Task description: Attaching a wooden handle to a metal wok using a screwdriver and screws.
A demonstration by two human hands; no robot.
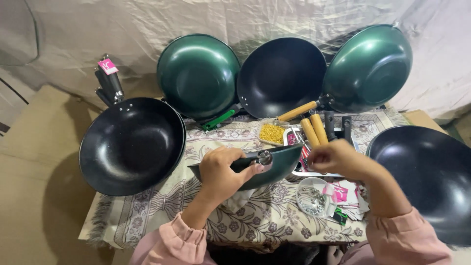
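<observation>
1. The left hand (226, 172) is closed around a green wok (255, 167), thumb and fingers clamped over the near wall at its 9 o'clock side. The wok is held tilted on edge above the middle of the bench (162, 216), apparently so that its outer wall faces up towards the person.
2. A small round metal fitting (265, 157) shows on that wall, just beside the left fingertips at their 3 o'clock; the tilt seems meant to bring this spot into reach.
3. The right hand (336, 158) hovers at 3 o'clock of the wok's rim, fingers curled in a pinch. Whether it holds some small piece I cannot tell; nothing shows between the fingers.
4. Both forearms come in from 6 o'clock in pink sleeves (171, 245), wrists bent inward, so the hands meet over the wok.
5. Supplies lie close: a clear bowl of small metal parts (312, 200) at 5 o'clock, a tray of yellow bits (272, 133) at 12 o'clock, and wooden handles (314, 130) at 1 o'clock.
6. Other woks ring the bench: a black one (130, 145) at 9 o'clock, three propped against the cloth backdrop (282, 76) at 12 o'clock, another black one (427, 176) at 3 o'clock.
</observation>
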